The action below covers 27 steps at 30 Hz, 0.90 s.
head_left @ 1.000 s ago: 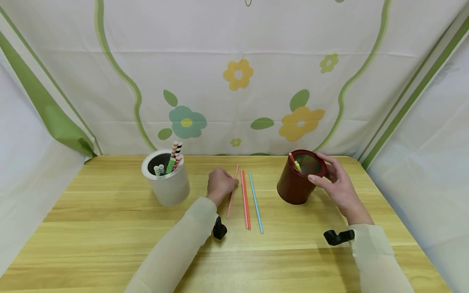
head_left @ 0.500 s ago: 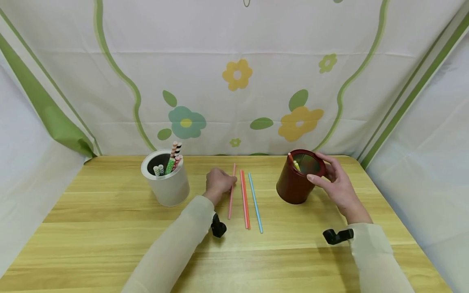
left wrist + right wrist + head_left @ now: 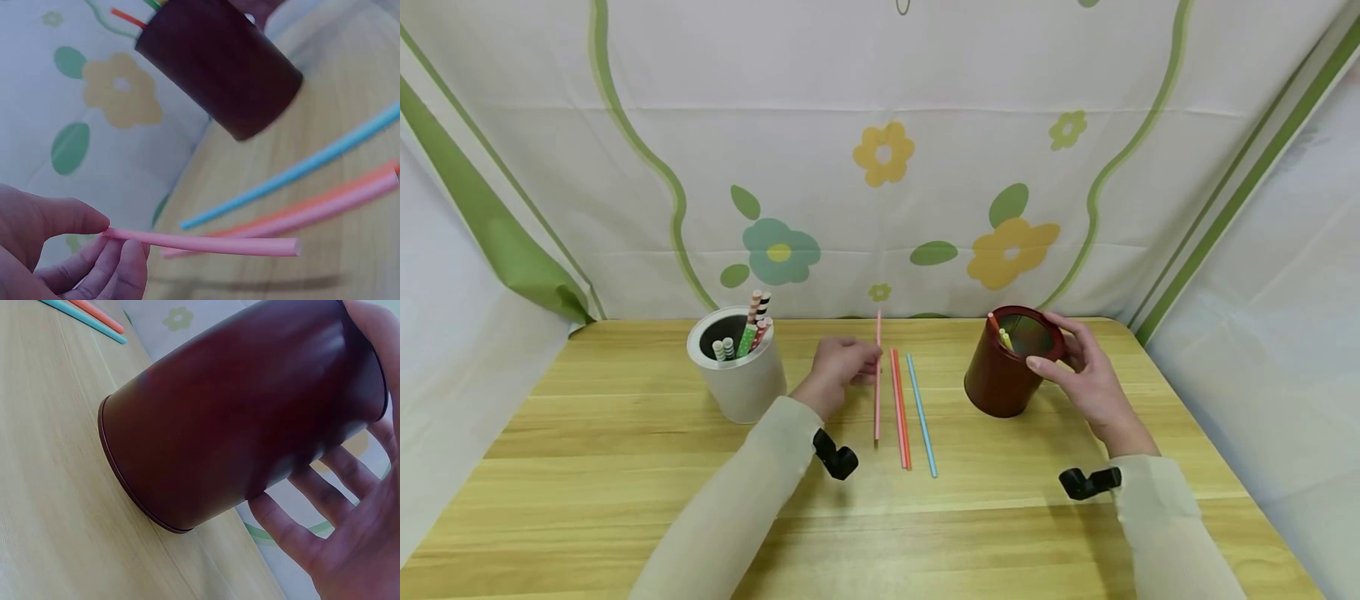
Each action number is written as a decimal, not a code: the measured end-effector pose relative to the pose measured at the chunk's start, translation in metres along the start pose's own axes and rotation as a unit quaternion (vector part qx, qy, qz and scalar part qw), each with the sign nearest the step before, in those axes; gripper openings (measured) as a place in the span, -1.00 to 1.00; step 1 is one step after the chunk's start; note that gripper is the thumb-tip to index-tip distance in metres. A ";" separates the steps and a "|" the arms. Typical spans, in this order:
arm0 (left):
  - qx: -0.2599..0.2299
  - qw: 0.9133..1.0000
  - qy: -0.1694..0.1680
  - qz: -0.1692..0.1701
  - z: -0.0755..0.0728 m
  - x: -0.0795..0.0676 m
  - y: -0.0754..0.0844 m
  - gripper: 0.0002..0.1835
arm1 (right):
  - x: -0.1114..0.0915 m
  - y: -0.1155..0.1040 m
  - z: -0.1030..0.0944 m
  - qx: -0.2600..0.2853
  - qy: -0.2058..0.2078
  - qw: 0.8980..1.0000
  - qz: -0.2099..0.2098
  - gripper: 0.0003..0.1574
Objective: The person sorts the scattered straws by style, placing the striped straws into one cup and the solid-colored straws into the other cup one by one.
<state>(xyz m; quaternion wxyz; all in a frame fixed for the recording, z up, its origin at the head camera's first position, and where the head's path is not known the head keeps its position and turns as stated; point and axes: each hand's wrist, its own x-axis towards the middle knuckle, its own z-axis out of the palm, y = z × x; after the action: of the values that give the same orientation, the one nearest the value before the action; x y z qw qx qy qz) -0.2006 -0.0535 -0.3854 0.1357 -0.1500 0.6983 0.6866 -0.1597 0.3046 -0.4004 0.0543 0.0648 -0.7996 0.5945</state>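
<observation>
My left hand [image 3: 835, 371] pinches a pink straw [image 3: 206, 244] between thumb and fingers. The straw is raised off the wooden table, its shadow showing below it in the left wrist view. Just to its right lie another pink straw [image 3: 898, 421], an orange straw [image 3: 905, 425] and a blue straw [image 3: 922, 417], roughly side by side. On the right, my right hand [image 3: 1093, 387] grips a dark red canister [image 3: 1000, 379] near its rim, thumb on the near side and fingers behind. An orange-red straw [image 3: 993, 322] and short yellow ones [image 3: 1006, 338] stand inside it.
A white canister [image 3: 747, 387] stands at the left, holding several patterned paper straws [image 3: 754, 310]. The table's [image 3: 625, 467] back edge meets a flowered curtain [image 3: 820, 183]. Cloth walls enclose both sides.
My left hand has lifted the pink straw off the table, shifting slightly left, and the straw has turned nearly straight in the head view. The right hand and dark red canister have stayed put.
</observation>
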 end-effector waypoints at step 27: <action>-0.173 0.970 -0.078 0.154 0.006 -0.041 0.067 -0.73 | -0.001 -0.003 0.001 -0.018 0.003 1.000 0.008 -0.11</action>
<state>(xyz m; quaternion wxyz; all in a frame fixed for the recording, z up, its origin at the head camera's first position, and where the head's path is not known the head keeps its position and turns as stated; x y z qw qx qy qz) -0.1900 -0.0453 -0.3079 0.0539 -0.0079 0.5707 0.8193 -0.1585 0.3032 -0.3982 0.0529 0.0557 -0.8106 0.5805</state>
